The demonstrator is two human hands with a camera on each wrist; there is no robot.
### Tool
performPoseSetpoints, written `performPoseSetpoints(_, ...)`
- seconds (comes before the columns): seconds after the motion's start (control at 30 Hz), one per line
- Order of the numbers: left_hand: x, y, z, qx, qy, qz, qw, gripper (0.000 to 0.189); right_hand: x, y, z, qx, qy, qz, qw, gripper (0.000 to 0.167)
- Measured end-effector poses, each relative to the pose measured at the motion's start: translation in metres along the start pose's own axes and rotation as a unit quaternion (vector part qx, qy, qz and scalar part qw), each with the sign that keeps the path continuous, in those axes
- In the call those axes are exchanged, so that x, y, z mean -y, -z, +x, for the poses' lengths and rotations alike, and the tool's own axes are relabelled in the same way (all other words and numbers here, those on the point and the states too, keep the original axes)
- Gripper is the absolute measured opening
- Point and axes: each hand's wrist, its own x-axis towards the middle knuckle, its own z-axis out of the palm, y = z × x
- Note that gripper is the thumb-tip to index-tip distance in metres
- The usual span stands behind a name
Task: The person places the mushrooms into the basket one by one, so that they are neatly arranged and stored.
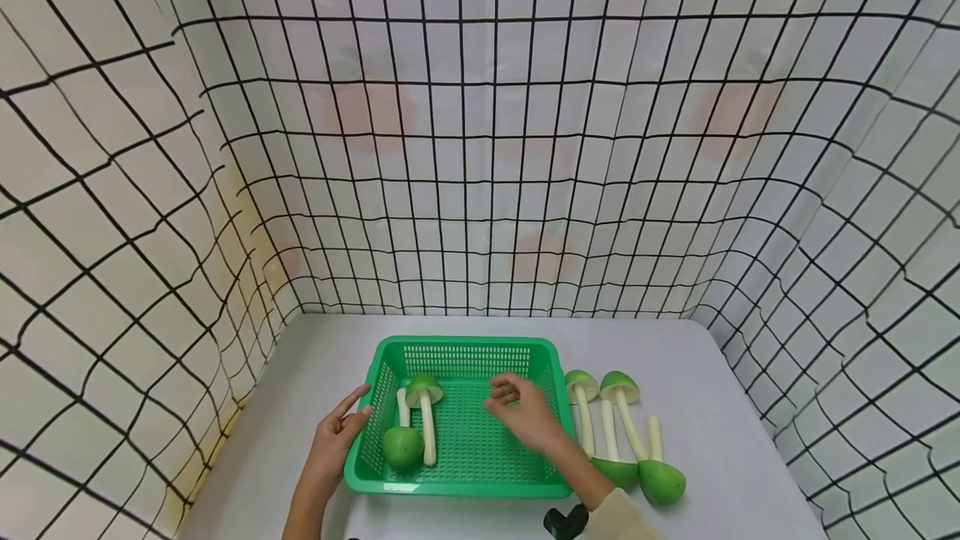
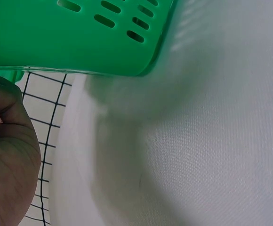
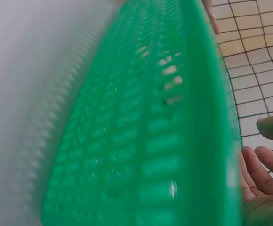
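A green plastic basket (image 1: 457,490) with slotted walls stands on the white table. Inside it, at the left, lie two mushrooms with green caps and pale stems: one mushroom (image 1: 428,432) has its cap toward the back, the other mushroom (image 1: 402,447) toward the front. My left hand (image 1: 330,444) holds the basket's left rim with thumb and fingers; the left wrist view shows it close against the rim. Over the right half of the basket is my right hand (image 1: 525,417), its fingers loosely bent. In the right wrist view, nothing lies between its thumb and fingers (image 3: 263,174).
Several more green-capped mushrooms (image 1: 663,482) lie on the table (image 1: 720,407) just right of the basket, their stems close together. A black wire grid (image 1: 480,182) backed by white cloth encloses the back and sides. A dark object (image 1: 565,522) shows beside the right sleeve.
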Motion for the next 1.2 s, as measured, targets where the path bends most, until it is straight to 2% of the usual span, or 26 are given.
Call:
performPoseSetpoints(0.2, 0.0, 0.0, 0.0, -0.004, 0.01, 0.004, 0.9999, 0.059, 0.004, 0.022, -0.006, -0.009, 0.007, -0.005, 0.9999, 0.035)
performPoseSetpoints(0.43, 0.0, 0.001, 0.002, -0.001, 0.006, 0.004, 1.0, 0.057, -0.003, 0.046, -0.014, -0.052, 0.014, -0.041, 0.9977, 0.035)
performPoseSetpoints(0.6, 0.0, 0.001, 0.002, 0.002, 0.005, 0.001, 1.0, 0.058, -0.005, 0.062, -0.019, -0.066, 0.004, -0.038, 0.9971, 0.039)
performPoseSetpoints(0.93, -0.001, -0.001, -0.002, 0.003, -0.001, 0.005, 1.0, 0.06, -0.019, 0.094, -0.03, -0.082, -0.005, -0.058, 0.9949, 0.043)
performPoseSetpoints(1.2, -0.002, -0.001, 0.0, 0.002, 0.006, 0.004, 1.0, 0.056, -0.035, 0.12, -0.039, -0.121, -0.016, -0.087, 0.9887, 0.036)
